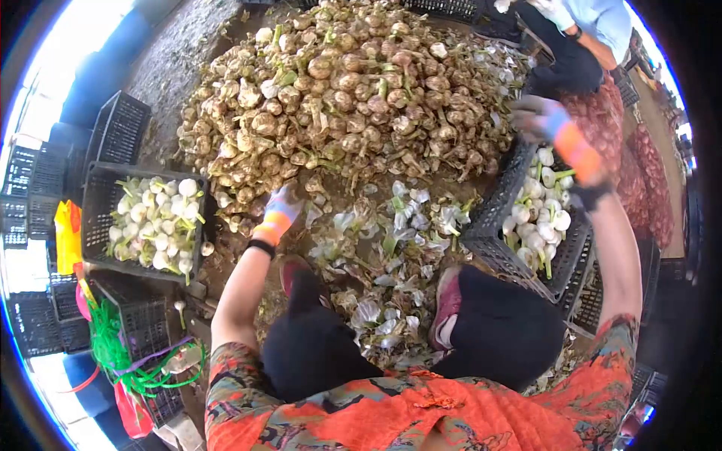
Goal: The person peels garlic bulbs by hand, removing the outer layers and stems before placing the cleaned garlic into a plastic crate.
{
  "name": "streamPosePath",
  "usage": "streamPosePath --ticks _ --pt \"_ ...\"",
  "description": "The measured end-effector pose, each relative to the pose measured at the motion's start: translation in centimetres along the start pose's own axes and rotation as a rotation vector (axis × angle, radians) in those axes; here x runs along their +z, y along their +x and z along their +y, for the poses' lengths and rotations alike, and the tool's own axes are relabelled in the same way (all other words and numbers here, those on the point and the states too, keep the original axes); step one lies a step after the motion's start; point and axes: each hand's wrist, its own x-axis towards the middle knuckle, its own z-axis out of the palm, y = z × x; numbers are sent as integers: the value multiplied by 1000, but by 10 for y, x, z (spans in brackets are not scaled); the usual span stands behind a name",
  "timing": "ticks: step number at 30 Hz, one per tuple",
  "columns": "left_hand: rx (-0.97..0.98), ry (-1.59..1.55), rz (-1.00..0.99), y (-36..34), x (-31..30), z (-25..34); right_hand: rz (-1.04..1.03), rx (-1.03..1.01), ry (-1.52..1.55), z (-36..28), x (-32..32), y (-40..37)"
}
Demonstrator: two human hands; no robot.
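Observation:
My left hand (284,207), in a pale glove with an orange cuff, is at the lower edge of a big heap of dirty garlic bulbs (353,90); its fingertips are too unclear to show any hold. Smeared by motion, my right hand (538,120) is gloved too and hangs near the top end of the right black crate (492,218), beside the heap. Cleaned white garlic bulbs (538,225) with green stems lie in that crate. More white bulbs (158,225) fill part of the left black crate (94,225).
Peeled skins (391,233) litter the ground between my feet. Red mesh sacks (647,188) stand at the right, near another person (568,60) at the upper right. Empty black crates (120,128), green straps (109,338) and a yellow bag (68,233) are at the left.

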Motion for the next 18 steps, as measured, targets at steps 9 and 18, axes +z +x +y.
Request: streamPosePath --ticks 9,18 --pt "-153 -404 25 52 83 -3 -632 165 14 -20 338 72" --pt "212 -1546 69 -41 13 38 20 -159 1368 42 430 32"
